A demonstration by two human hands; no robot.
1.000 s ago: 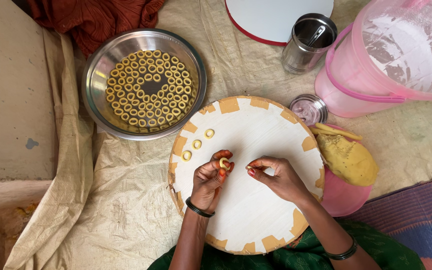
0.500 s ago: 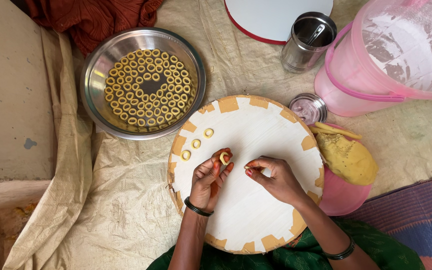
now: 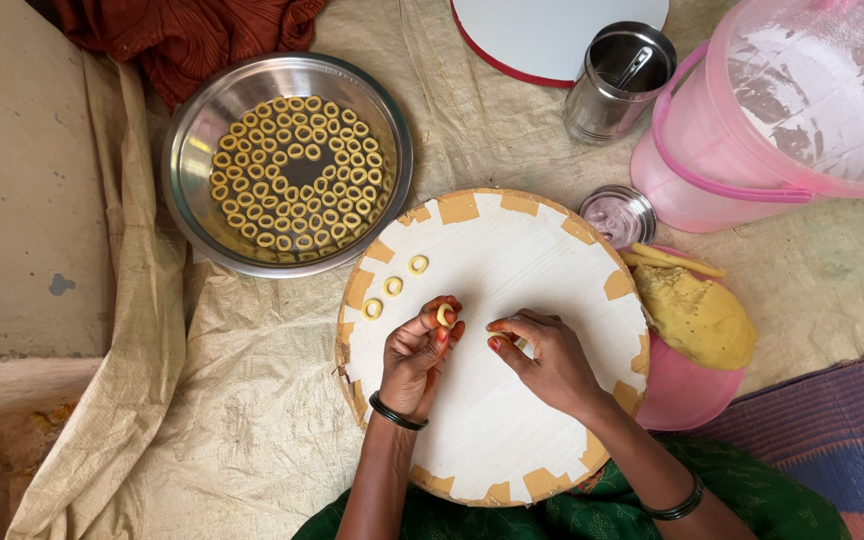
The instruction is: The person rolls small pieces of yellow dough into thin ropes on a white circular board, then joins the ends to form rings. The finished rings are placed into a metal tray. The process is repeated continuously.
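Fingers of the left hand (image 3: 422, 352) curl shut around a small yellow dough ring (image 3: 443, 316) above the middle of the round white board (image 3: 512, 420), while the right hand (image 3: 547, 355), half-closed, pinches a dough bit (image 3: 504, 331) just beside it.

Home floor kitchen: cloth sheet (image 3: 252, 420), steel plate (image 3: 192, 150), pink bucket (image 3: 802, 110).

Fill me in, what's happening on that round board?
A person is shaping small dough rings over a round white board. The left hand pinches a ring at its fingertips; the right hand holds a small bit of dough beside it. Three finished rings lie on the board, and a steel tray holds many more. A lump of yellow dough sits on a pink bowl to the right.
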